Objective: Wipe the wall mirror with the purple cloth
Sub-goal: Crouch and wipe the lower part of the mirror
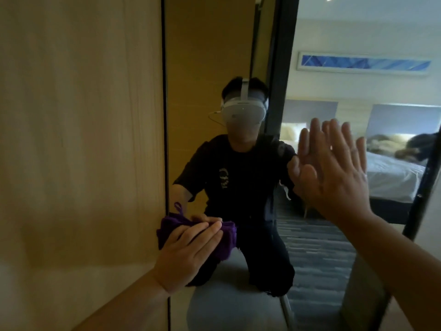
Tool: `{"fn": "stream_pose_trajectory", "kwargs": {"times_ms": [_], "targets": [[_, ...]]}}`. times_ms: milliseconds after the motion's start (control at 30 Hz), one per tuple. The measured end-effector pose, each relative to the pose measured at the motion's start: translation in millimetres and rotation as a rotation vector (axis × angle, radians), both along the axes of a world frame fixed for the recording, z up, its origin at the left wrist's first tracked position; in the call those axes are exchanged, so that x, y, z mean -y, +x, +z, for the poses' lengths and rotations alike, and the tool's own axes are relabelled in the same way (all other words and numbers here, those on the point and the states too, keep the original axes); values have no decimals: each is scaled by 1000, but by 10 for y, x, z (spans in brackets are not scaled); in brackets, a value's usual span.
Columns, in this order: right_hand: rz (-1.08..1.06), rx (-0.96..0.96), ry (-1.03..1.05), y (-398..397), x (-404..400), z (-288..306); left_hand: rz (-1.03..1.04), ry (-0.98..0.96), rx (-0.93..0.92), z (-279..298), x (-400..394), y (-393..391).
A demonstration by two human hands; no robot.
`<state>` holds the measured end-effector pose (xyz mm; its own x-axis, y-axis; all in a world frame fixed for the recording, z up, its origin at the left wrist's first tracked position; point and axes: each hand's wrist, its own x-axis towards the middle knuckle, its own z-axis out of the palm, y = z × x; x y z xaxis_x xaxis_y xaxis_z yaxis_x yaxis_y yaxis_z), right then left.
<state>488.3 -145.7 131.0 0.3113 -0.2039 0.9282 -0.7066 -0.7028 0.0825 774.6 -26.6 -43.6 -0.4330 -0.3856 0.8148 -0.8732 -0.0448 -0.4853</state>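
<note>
Left hand (188,254) flat, fingers straight, pressing cloth (224,237) against mirror (214,56) low near left edge; unwiped glass lies up-right. Right hand (334,173) flat on glass, holding nothing.

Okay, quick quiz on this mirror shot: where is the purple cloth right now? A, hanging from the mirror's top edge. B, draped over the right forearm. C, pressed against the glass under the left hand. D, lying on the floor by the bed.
C: the left hand lies with fairly straight fingers over the purple cloth, holding it against the wall mirror near its left edge, while the right hand rests flat and bare on the glass.
</note>
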Motion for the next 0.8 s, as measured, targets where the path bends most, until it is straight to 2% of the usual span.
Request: {"fn": "stream_pose_trajectory", "kwargs": {"times_ms": [100,200,333,467,600,800], "targets": [[-89,-12,59,-203,245,2,-94,-97,-117,543,31,-178],[-127,-24,-17,-202,406,-74,-175,-240,-232,1412,162,-430],[-120,2,-96,-179,432,-86,-190,-358,-161,2528,391,-766],[-95,31,-136,-172,445,-95,-109,-294,-79,3154,613,-1051],[-68,47,-165,-186,452,-102,13,-238,-64,2973,767,-1031],[-32,69,-131,-183,443,-96,-5,-198,-56,1953,671,-992]]}}
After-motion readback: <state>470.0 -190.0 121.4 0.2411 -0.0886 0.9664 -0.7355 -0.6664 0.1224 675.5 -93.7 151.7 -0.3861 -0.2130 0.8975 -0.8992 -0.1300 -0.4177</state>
